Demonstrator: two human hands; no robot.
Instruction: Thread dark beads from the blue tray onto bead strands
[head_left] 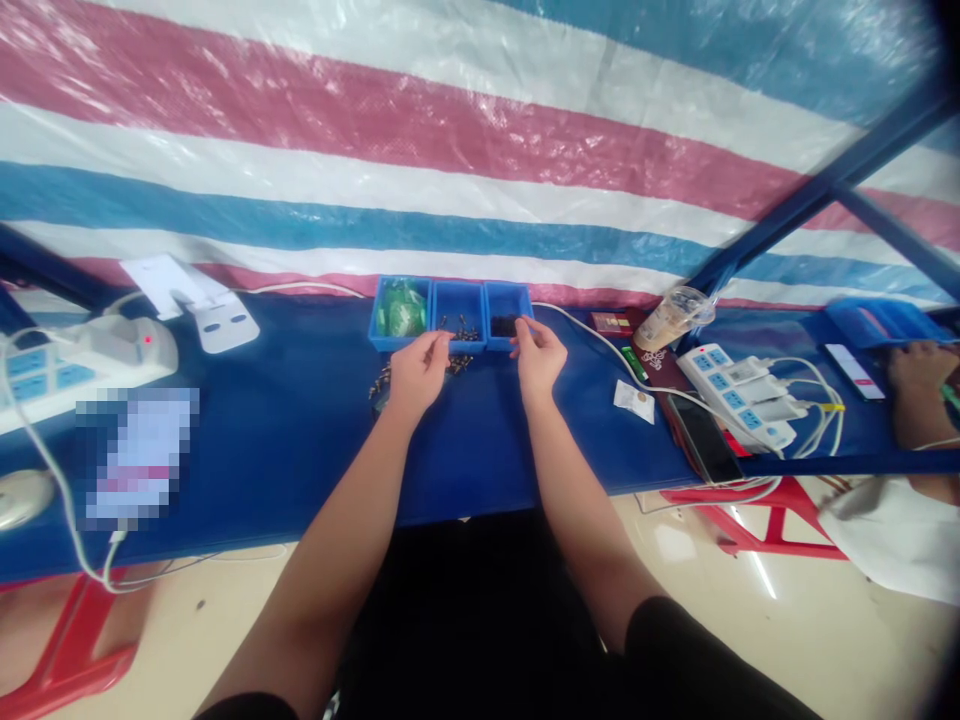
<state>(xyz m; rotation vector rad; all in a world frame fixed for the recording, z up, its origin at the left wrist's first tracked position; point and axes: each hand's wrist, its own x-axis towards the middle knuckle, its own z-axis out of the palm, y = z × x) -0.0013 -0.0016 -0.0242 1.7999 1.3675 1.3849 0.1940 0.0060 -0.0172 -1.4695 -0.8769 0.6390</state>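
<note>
My left hand (pixel 418 374) is closed in a pinch before the middle blue bin (pixel 459 298); what its fingertips hold, if anything, is too small to tell. Small dark-and-brassy parts (pixel 466 330) lie in that bin, and more of them (pixel 457 366) lie on the table beside the hand. At the front of the right blue bin (pixel 508 296), my right hand (pixel 543 362) has its thumb and fingers drawn together, their contents hidden. Small black pieces (pixel 502 326) fill part of this bin. A green plastic bag (pixel 402 308) sits in the left blue bin (pixel 379 330).
To the right are a plastic cup (pixel 671 316), a white packet (pixel 634 400), a dark phone (pixel 705 436) and a power strip (pixel 735 396) with cables. Leftward stand a white phone stand (pixel 225 322) and another power strip (pixel 67 370). Another person's hand (pixel 924 366) rests far right.
</note>
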